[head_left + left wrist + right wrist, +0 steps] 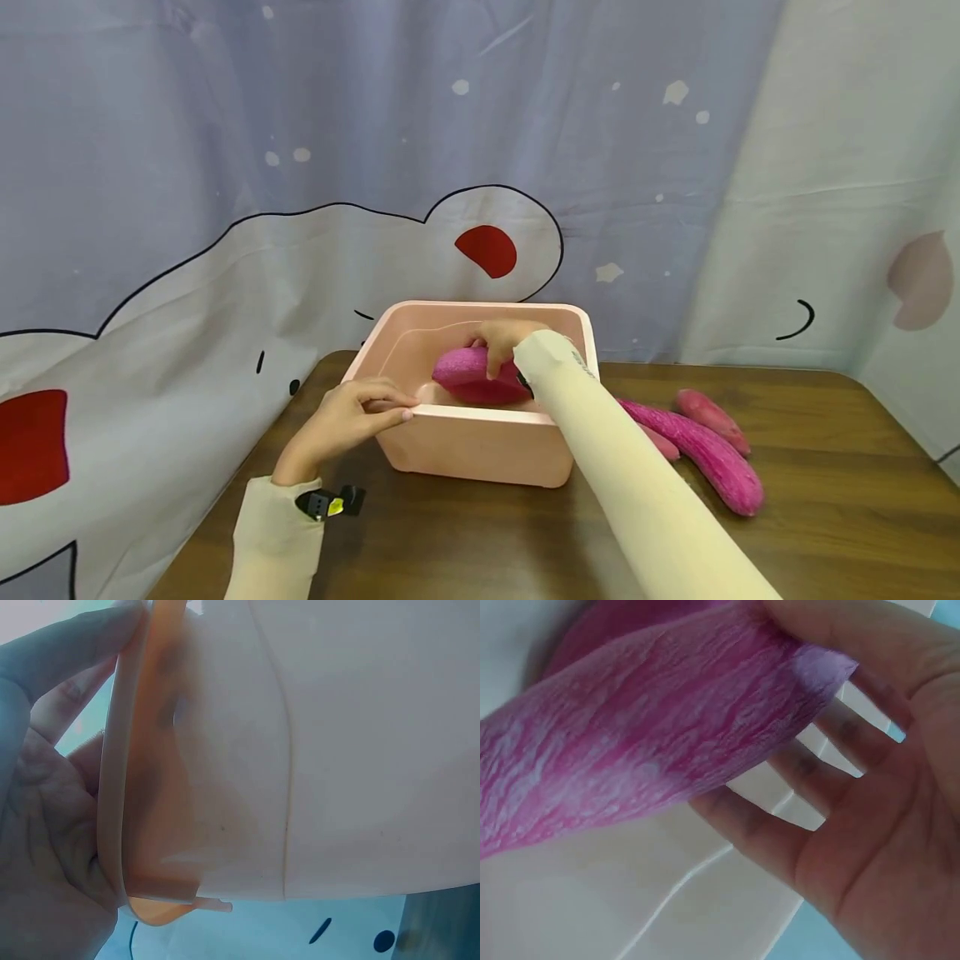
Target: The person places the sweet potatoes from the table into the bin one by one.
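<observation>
Purple vegetable (459,368) in grip of right hand (504,340), forearm (630,462) aslant; bin rim (480,414) in grip of left hand (351,417)

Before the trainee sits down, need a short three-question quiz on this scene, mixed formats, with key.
1. Multiple choice: what does the right hand grip?
A) a spoon
B) a tapered magenta vegetable
C) a cup

2. True or false: the long curved magenta vegetable lies inside the pink plastic bin.

3. Fill in: the left hand holds the bin by its ____.

Key:
1. B; it is held inside the bin.
2. False; it lies on the wooden table, to the right of the bin.
3. Rim.
</observation>
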Motion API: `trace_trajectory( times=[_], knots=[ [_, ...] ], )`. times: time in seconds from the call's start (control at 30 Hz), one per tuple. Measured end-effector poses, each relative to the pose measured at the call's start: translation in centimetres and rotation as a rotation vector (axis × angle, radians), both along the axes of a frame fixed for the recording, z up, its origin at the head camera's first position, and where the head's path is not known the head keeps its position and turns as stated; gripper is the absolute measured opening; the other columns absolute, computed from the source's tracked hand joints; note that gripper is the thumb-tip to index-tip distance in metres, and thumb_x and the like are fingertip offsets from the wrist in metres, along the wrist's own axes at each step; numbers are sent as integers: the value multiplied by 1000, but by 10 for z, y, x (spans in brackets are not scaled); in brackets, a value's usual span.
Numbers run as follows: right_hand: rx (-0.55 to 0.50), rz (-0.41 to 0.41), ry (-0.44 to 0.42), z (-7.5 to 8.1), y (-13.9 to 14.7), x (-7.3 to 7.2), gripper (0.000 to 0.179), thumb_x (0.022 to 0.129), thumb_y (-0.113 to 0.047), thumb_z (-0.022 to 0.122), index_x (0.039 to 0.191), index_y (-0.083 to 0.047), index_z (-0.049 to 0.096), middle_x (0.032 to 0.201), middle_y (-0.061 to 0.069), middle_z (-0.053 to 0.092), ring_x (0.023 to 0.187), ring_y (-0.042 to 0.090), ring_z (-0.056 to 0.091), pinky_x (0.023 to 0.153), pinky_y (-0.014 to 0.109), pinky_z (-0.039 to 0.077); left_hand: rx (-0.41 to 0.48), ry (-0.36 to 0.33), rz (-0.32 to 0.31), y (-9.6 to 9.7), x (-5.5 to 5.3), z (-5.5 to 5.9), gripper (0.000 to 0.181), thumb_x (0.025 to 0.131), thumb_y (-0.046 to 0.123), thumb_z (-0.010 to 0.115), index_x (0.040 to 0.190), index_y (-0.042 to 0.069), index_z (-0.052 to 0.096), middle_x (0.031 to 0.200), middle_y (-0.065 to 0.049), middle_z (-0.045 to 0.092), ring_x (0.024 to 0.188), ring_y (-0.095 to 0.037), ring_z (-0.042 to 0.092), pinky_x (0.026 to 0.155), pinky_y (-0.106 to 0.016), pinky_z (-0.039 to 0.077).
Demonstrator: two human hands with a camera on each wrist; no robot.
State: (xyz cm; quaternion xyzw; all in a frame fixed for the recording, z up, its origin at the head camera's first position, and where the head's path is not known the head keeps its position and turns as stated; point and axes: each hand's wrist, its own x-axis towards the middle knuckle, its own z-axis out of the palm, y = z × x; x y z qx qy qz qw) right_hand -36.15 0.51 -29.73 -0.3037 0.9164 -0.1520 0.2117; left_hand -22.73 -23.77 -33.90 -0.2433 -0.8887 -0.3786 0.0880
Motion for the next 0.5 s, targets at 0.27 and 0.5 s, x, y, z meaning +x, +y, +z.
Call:
trace_trajectory(
  times=[0.27, 0.5],
  knots=[
    [45, -25, -46, -3, -8, 2, 53, 79, -4, 75, 127, -20, 60, 121, -1, 60, 111, 18, 51, 88, 31, 50, -5, -14, 17, 1, 1, 2, 16, 85, 24, 74, 100, 18, 77, 91, 5, 72, 86, 1, 61, 78, -19, 53],
    [62, -16, -75, -6, -8, 4, 53, 78, -6, 77, 127, -18, 61, 122, 1, 61, 112, 19, 52, 94, 33, 49, -11, -24, 21, 1, 2, 2, 17, 85, 26, 74, 100, 18, 77, 92, 6, 72, 87, 1, 60, 80, -19, 52]
  ],
)
